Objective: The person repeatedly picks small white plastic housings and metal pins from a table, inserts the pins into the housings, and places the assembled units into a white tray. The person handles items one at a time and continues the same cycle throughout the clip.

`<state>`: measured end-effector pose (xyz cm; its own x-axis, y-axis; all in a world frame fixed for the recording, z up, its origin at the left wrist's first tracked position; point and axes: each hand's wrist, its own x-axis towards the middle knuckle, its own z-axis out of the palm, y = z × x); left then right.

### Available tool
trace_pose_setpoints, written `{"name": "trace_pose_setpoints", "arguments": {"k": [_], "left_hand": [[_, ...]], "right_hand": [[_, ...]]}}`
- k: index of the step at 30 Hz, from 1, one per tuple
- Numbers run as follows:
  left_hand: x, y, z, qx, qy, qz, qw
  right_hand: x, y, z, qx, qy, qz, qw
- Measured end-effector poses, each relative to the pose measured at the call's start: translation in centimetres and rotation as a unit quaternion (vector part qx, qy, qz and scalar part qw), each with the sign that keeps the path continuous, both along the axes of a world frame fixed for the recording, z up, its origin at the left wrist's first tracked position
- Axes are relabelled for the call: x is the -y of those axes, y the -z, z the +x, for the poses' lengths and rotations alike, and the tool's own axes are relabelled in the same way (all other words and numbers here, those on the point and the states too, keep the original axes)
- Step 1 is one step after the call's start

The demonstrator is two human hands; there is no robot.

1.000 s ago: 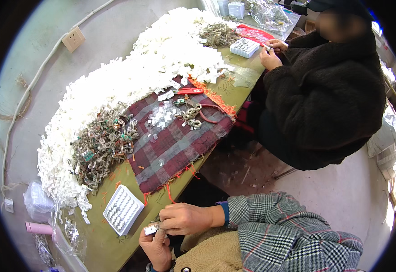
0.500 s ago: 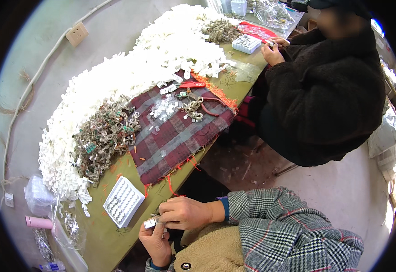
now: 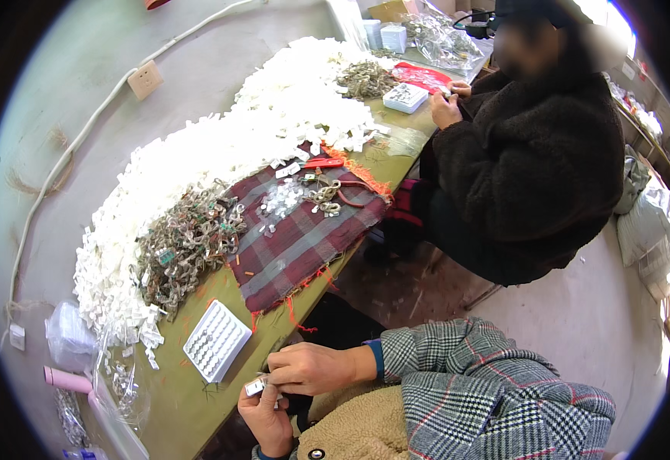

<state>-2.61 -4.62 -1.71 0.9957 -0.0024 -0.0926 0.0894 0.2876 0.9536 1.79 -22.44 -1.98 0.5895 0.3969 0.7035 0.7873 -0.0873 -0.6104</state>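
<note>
Just off the table's near edge, my left hand (image 3: 270,425) pinches a small white rectangular plastic piece (image 3: 254,387) with a dark mark on its face. My right hand (image 3: 308,369) is closed and presses its fingertips against the piece's inner end; what they pinch there is hidden. A white tray (image 3: 217,340) with rows of small round pieces lies on the table ahead of my hands. Beyond it stands a heap of tangled grey-brown coiled parts (image 3: 185,245) with bits of green.
A large pile of white pieces (image 3: 197,153) runs along the wall side. A plaid cloth (image 3: 289,257) bears clear bits and red-handled pliers (image 3: 342,188). At right, a co-worker in a dark coat (image 3: 534,169) holds something small near another tray (image 3: 405,98). Pink roll (image 3: 67,379) at left.
The whole view has shifted, so the table contents sit slightly lower in it. My hands keep nearly the same pose around the white piece.
</note>
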Motion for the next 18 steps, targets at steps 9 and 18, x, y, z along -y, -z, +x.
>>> {"name": "trace_pose_setpoints", "arguments": {"k": [9, 18], "left_hand": [[-1.8, -1.4, -1.7, 0.025, -0.095, -0.071, 0.993], [-2.3, -0.5, -1.8, 0.136, -0.087, -0.017, 0.987]], "right_hand": [[-2.7, -2.8, -0.8, -0.222, -0.033, 0.015, 0.974], [-4.0, -1.8, -1.1, -0.262, -0.036, 0.008, 0.964]]}}
